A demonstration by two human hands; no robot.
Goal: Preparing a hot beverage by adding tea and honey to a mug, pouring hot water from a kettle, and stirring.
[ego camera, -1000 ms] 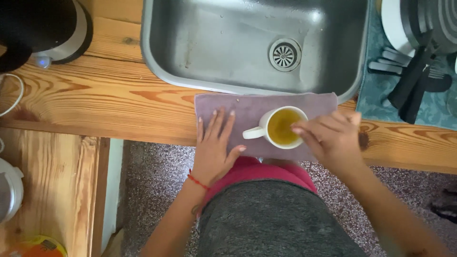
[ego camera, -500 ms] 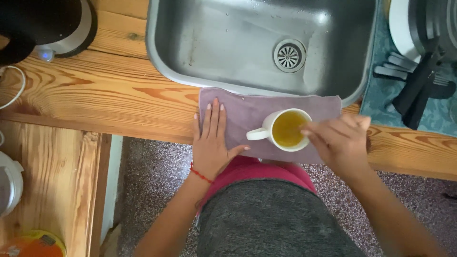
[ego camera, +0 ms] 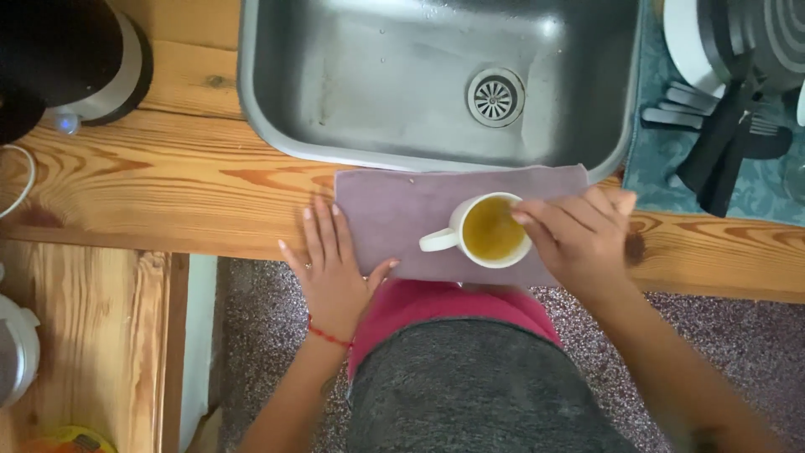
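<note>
Right hand grips the rim of the white ceramic mug of yellow liquid on the purple cloth; left hand lies flat at the cloth's left edge, near the steel sink.

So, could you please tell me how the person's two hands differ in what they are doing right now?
The left hand lies flat, fingers spread, on the wooden counter at the edge of the purple cloth; the right hand is curled, fingertips at the rim of the white mug. The left holds nothing; the right touches the mug. Both are at the counter's front edge.
</note>
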